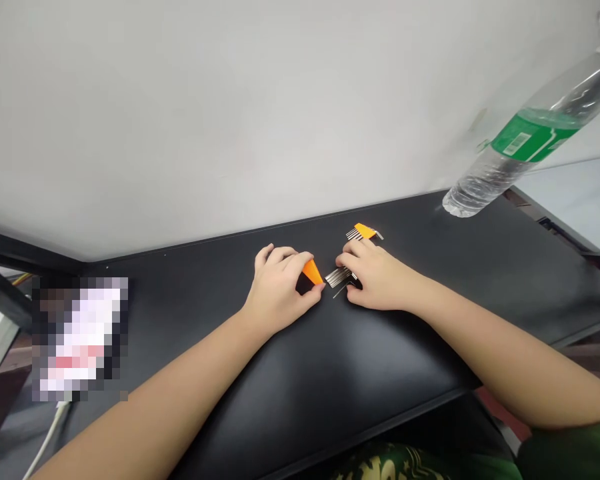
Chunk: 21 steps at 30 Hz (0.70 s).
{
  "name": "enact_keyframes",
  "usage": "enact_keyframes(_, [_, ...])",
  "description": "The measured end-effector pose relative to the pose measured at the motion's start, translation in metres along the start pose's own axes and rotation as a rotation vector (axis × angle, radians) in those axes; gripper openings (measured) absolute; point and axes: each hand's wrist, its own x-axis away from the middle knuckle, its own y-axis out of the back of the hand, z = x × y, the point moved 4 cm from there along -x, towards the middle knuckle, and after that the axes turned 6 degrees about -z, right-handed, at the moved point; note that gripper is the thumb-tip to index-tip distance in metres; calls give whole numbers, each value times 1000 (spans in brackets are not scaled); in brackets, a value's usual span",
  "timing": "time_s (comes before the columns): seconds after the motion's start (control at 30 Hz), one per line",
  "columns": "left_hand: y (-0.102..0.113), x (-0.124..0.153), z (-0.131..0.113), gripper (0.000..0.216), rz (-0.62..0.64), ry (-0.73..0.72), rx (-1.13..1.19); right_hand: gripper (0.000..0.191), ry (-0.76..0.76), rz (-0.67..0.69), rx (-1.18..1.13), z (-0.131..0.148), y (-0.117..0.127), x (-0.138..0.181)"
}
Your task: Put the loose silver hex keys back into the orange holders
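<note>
My left hand (279, 285) is closed, with an orange plastic holder (312, 272) pinched between thumb and fingers just above the black tabletop. To its right, my right hand (373, 273) curls its thumb and fingers round a bundle of silver hex keys (338, 277). Their straight ends point left toward the orange holder, a small gap apart from it. One thin key (339, 291) sticks out below the bundle. My right fingers hide the other ends of the keys. Just behind that hand lies a second orange holder (365, 231) with several hex keys in it.
A tall water bottle with a green label (534, 135) stands at the back right of the black table (290, 373), near the pale wall (230, 120). At the left lies a blurred-out object (83, 333) with a white cable (47, 437). A dark frame post borders the left side.
</note>
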Motion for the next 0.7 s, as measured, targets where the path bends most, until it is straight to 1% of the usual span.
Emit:
enact_keyframes(0.1, [0, 0, 0, 42, 2, 1, 0, 26, -24, -14, -27, -5, -8, -3])
enact_keyframes(0.23, [0, -1, -1, 42, 0, -2, -1, 25, -17, -40, -40, -5, -11, -4])
enact_keyframes(0.4, [0, -1, 0, 42, -12, -12, 1, 23, -50, -53, -82, -12, -4, -3])
enact_keyframes(0.53, [-1, 0, 0, 43, -11, -19, 18, 14, -181, -26, -111, -32, 5, -5])
enact_keyframes(0.6, [-1, 0, 0, 44, -3, -20, 22, 12, -222, -3, -122, -41, 7, -7])
enact_keyframes(0.7, [0, 0, -1, 44, 3, -15, 20, 8, -212, 18, -142, -45, 6, -9])
